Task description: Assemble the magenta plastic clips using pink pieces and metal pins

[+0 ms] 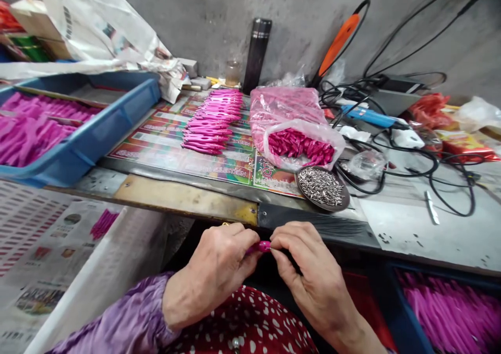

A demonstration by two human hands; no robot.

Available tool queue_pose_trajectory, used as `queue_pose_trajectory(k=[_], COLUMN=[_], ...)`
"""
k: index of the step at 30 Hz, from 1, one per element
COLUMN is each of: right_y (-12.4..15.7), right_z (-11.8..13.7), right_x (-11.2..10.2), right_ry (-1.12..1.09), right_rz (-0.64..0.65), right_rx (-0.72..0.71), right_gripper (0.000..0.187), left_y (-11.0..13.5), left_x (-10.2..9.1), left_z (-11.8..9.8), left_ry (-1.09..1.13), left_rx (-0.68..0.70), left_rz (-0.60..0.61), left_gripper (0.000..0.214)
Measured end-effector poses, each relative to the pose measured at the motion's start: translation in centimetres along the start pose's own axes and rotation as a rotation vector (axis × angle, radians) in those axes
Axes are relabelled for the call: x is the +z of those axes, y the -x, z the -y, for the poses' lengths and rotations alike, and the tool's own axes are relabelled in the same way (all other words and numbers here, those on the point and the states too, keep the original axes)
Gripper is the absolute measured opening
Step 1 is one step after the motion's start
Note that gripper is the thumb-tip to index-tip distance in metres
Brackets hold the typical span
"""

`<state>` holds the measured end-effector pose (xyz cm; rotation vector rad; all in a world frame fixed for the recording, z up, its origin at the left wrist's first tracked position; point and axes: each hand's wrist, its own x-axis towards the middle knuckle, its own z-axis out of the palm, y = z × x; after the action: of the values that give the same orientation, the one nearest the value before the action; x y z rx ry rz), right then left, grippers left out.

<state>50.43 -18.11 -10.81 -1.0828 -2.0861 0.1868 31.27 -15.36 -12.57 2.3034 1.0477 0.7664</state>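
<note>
The left hand (219, 270) and right hand (309, 275) meet at the near centre, backs up, fingers curled inward and pinching at the tips. A gathered purple sleeve (133, 307) ends at the left wrist; the right wrist (342, 328) is bare.

A rough grey concrete wall (188, 20) rises directly behind the long metal-edged workbench (183, 200)

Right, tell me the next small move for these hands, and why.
Probably finish with the small magenta piece before reaching for anything else: it is pinched between the fingers of the left hand and the right hand, so neither hand is free, and the dish of small metal pieces sits farther off on the table.
</note>
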Motion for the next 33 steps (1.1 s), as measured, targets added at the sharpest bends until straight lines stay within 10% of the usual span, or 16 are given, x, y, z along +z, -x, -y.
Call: queue_pose_trajectory(k=[23, 33], right_y=[0.6, 0.2], right_z=[-2.0, -5.8], right_x=[2.1, 1.5], right_ry=[0.442, 0.318], right_rz=[-0.132, -0.255], right_rx=[-0.422, -0.183], right_gripper=[0.025, 0.019], left_y=[-0.5, -4.0], left_x=[0.1, -4.3], left_z=[0.0, 4.3], left_ry=[-0.315, -0.508], left_rx=[0.125, 0.060], left_rz=[-0.147, -0.190], left_gripper=[0.010, 0.013])
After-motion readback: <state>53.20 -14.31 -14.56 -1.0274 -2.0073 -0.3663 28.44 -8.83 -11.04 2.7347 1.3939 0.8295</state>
